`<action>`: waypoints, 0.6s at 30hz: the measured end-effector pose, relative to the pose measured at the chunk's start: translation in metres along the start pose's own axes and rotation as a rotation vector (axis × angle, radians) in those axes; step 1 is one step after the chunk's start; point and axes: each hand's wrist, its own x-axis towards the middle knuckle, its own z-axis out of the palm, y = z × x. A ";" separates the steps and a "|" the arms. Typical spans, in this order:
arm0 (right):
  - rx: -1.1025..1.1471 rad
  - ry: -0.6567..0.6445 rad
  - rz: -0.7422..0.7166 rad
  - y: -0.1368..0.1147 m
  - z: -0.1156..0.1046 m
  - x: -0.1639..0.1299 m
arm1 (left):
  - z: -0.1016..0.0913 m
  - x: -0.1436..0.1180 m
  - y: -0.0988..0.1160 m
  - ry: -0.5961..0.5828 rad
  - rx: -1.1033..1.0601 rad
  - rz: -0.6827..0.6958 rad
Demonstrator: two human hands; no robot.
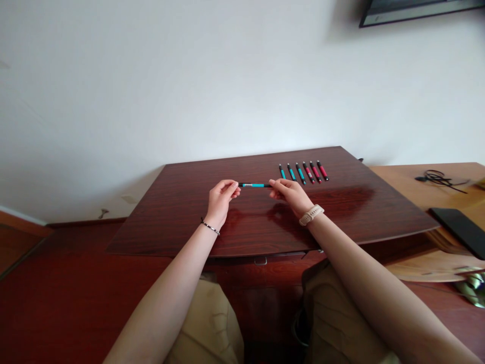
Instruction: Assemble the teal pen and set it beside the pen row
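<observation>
Both hands hold one teal and black pen (254, 185) level above the dark red wooden table (182, 222). My left hand (222, 198) pinches its left end; a thin bracelet sits on that wrist. My right hand (291, 195) pinches its right end; a pale watch band is on that wrist. Behind my right hand a row of several pens lies side by side on the table: three teal ones (291, 172) on the left and three red ones (316, 171) on the right.
A lighter wooden desk (401, 182) adjoins on the right, carrying a black cable (437, 178) and a flat black device (460, 228). A white wall (189, 86) stands behind the table. My knees (212, 323) are under the table's front edge.
</observation>
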 end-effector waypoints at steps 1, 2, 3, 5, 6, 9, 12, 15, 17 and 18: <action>-0.013 0.003 0.013 0.000 0.001 0.000 | 0.000 0.000 0.000 -0.001 0.000 -0.001; -0.024 0.006 0.020 0.001 0.001 0.000 | 0.001 0.000 0.000 -0.002 0.001 -0.002; -0.029 0.011 0.019 0.001 0.001 0.000 | 0.001 -0.001 0.001 -0.002 0.001 -0.003; -0.025 0.014 -0.009 0.000 0.002 0.000 | 0.002 -0.001 0.001 -0.001 0.003 -0.004; -0.022 0.010 -0.028 0.000 0.001 0.000 | 0.002 -0.001 0.001 0.000 0.005 -0.005; -0.012 -0.012 -0.046 -0.001 0.000 -0.001 | 0.001 -0.001 0.001 -0.002 0.009 -0.008; -0.038 -0.029 -0.025 0.001 0.000 -0.001 | 0.001 -0.001 0.001 -0.010 0.017 -0.008; -0.079 -0.010 0.003 0.004 0.000 0.001 | 0.000 -0.001 0.000 -0.019 0.024 -0.003; -0.071 0.000 -0.003 0.004 0.001 0.002 | 0.000 0.000 -0.001 -0.021 0.026 0.000; -0.061 -0.002 -0.016 0.004 0.001 0.002 | 0.000 0.000 -0.001 -0.020 0.027 0.001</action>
